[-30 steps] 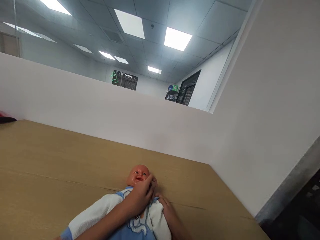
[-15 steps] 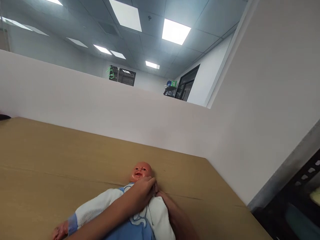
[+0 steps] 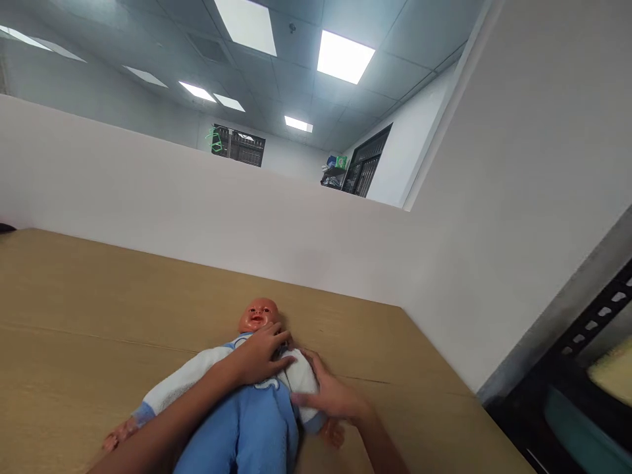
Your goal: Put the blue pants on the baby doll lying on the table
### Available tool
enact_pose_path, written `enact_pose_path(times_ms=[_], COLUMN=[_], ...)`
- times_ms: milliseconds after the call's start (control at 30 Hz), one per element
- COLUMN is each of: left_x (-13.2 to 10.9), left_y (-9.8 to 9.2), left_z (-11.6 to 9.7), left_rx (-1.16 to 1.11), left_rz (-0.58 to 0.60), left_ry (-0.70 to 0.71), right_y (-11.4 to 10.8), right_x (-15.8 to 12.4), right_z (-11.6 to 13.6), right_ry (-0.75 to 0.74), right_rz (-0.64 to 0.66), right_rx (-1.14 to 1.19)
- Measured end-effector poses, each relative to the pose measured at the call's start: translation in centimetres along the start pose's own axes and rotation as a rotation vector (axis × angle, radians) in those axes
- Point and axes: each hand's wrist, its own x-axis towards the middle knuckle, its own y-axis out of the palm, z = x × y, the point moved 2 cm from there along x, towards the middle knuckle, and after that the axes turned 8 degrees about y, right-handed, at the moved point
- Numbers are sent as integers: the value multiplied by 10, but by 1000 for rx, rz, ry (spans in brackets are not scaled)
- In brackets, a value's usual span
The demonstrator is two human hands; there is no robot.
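Note:
A baby doll (image 3: 261,421) in a blue and white outfit lies face up on the tan table (image 3: 123,289), its head toward the wall. My left hand (image 3: 264,352) lies across the doll's upper chest below the chin, fingers apart at the collar and shoulder. On the other side, my right hand (image 3: 328,392) is around the doll's white sleeve (image 3: 300,375), with thumb and fingers spread to either side of it. The doll's small hand shows below my right hand. The doll's other arm stretches out to the lower left, partly behind my left forearm.
A low white wall (image 3: 197,210) runs along the table's far edge, with a lit room beyond it. A plain wall rises at the right. At the lower right stands a dark slotted metal frame (image 3: 592,322) with a yellow item (image 3: 615,372) beside it.
My right hand has come from behind the doll's shoulder to its sleeve, fingers now spread. My left hand has opened out. More of the doll's legs and its small hand now show.

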Motion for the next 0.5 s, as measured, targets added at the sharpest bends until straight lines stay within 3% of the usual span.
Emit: enact_pose_path(times_ms=[133, 300, 500], left_x=[-1, 3, 1], left_y=[-2, 6, 0], left_z=[9, 7, -5], left_rx=[25, 71, 74], left_rz=[57, 95, 82], left_ry=[2, -1, 3], right_y=[-22, -50, -55], right_x=[-25, -37, -37], right_z=[28, 45, 44], right_ry=[48, -75, -73], right_rz=[21, -29, -82], right_rx=[-492, -656, -667])
